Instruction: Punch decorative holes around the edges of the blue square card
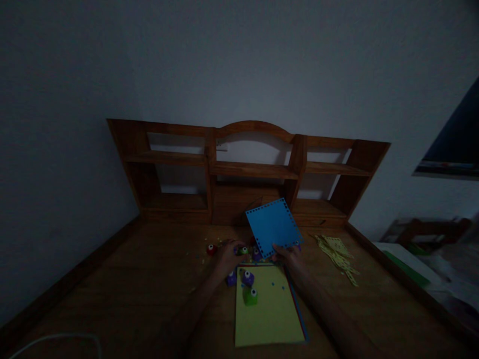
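Note:
My right hand pinches the lower edge of a blue square of paper with small holes punched along its border, and holds it tilted up over the desk. My left hand reaches among several small craft punches, its fingers curled beside a green one; whether it grips one is too dark to tell. A red punch lies just left of that hand. Two purple punches and a green punch sit at the top left of a yellow sheet lying in front of me.
A wooden desk carries a shelf hutch at the back. Yellow punched paper strips lie to the right. Tiny paper dots are scattered near the punches. A white cable curves at the front left. The room is dim.

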